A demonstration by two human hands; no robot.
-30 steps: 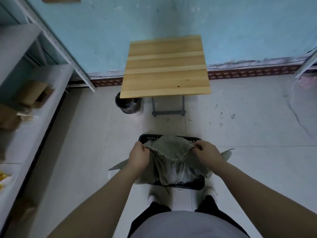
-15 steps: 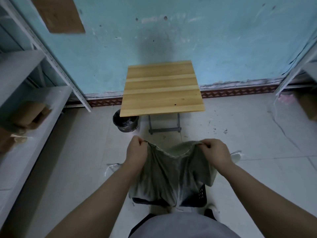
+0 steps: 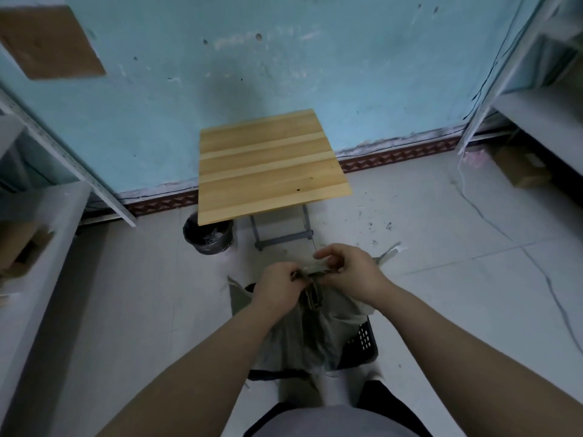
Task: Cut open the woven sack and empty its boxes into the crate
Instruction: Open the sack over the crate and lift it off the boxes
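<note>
We count two hands, the left hand (image 3: 277, 288) and the right hand (image 3: 350, 272), and both hold the top of one sack (image 3: 318, 335). Under it we see one black crate (image 3: 362, 342). We count one wooden table (image 3: 271, 165) and one dark bucket (image 3: 208, 239) beside it. We see two shelf racks, the left rack (image 3: 41, 222) and the right rack (image 3: 542, 108). We find two cardboard boxes: a shelf box (image 3: 22, 247) on the left rack and a floor box (image 3: 520, 167) at the right. One brown panel (image 3: 47, 42) is on the wall.
</note>
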